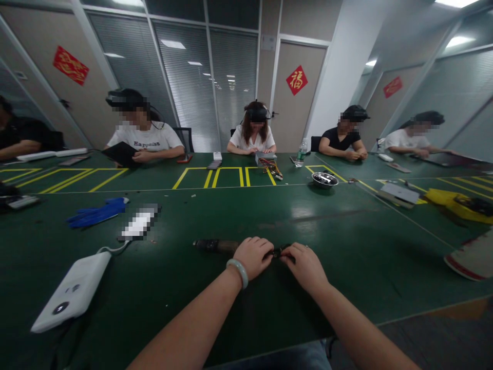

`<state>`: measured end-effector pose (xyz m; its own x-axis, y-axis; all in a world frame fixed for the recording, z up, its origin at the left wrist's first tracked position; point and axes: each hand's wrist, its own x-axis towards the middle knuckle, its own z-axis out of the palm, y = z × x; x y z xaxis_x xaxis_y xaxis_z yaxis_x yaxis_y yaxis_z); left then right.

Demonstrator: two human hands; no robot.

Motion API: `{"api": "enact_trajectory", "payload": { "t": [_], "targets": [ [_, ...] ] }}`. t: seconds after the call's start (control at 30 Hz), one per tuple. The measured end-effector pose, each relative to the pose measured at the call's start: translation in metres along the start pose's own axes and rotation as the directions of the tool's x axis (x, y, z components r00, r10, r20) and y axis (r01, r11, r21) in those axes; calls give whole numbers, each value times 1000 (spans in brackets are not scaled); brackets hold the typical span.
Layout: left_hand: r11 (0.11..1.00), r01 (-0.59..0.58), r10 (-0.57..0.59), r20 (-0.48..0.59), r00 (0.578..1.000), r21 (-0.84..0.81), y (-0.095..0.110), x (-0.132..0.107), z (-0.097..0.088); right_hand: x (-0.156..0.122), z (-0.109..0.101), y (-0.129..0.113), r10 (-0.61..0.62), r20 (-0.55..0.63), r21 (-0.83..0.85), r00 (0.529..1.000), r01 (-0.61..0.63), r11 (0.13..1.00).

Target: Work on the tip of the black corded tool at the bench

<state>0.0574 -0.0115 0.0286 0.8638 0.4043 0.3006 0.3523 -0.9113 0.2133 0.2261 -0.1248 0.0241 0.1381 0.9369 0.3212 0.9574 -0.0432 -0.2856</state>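
Bare forearms (192, 318) reach up from the lower edge, a pale bangle (239, 273) around the left wrist. Fingers of the left hand (252, 257) and right hand (306, 267) are bent in narrowly, pinching a small dark piece (277, 252) between them, over the near side of the green worktop (154, 293). Beside the left hand, a dark tube (217, 245) lies crosswise, its right end hidden by that hand; whether it joins the dark piece, I cannot tell.

Well to the left rests a white device (73, 288), its cable (117, 249) running to a pixelated flat object (139, 223), with a blue glove (98, 213) just beyond. At the right edge sits a pale object with a red band (472, 257). Farther out stand a metal bowl (324, 180) and a clear bottle (301, 153), near yellow tape lines (196, 168). Across the worktop, several people (252, 131) wearing headgear are seated.
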Motion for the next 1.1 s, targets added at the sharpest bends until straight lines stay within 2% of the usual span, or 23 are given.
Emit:
{"api": "enact_trajectory", "payload": {
  "t": [0.33, 0.7, 1.1],
  "targets": [
    [1000, -26, 26, -2, 1000, -10, -4, 2, 2, 0, -2, 6, -71, -32, 7, 997, 71, 997],
    [999, -38, 38, -25, 999, -29, -7, 2, 7, 0, 7, 6, 68, -46, 147, 997, -60, 987],
    [999, -34, 33, -15, 999, -40, -8, 1, 6, -3, 10, 4, 96, -48, 160, 994, -87, 983]
  ]
}}
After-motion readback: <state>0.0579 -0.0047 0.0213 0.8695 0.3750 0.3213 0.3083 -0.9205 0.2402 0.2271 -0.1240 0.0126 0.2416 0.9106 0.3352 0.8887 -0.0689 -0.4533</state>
